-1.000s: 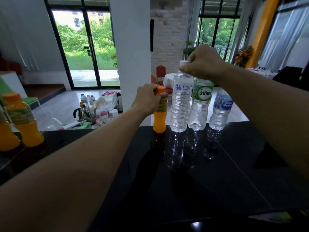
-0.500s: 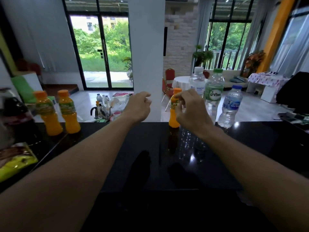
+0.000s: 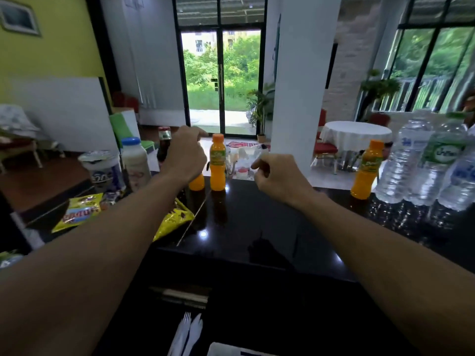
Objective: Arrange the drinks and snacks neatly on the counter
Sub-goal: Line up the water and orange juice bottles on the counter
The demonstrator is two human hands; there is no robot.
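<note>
Two orange juice bottles stand side by side at the back of the black counter (image 3: 257, 227). My left hand (image 3: 183, 155) covers the upper part of the left orange bottle (image 3: 196, 182); whether its fingers close on it is hidden. The right orange bottle (image 3: 217, 163) stands free. My right hand (image 3: 277, 176) hovers to the right of it, loosely curled and holding nothing. A third orange bottle (image 3: 365, 173) stands far right, next to three water bottles (image 3: 401, 160). Yellow snack packets (image 3: 82, 214) lie at the left.
A dark soda bottle (image 3: 164, 145), a white milk bottle (image 3: 135, 163) and a foil-lidded cup (image 3: 102, 170) stand at the back left. Another yellow packet (image 3: 174, 219) lies under my left forearm. White plastic forks (image 3: 187, 330) lie below the counter's near edge. A white pillar (image 3: 295, 86) rises behind the counter.
The view has swung left. Both hands left the orange bottle and water bottles at the right and moved to the two orange bottles at the left.
</note>
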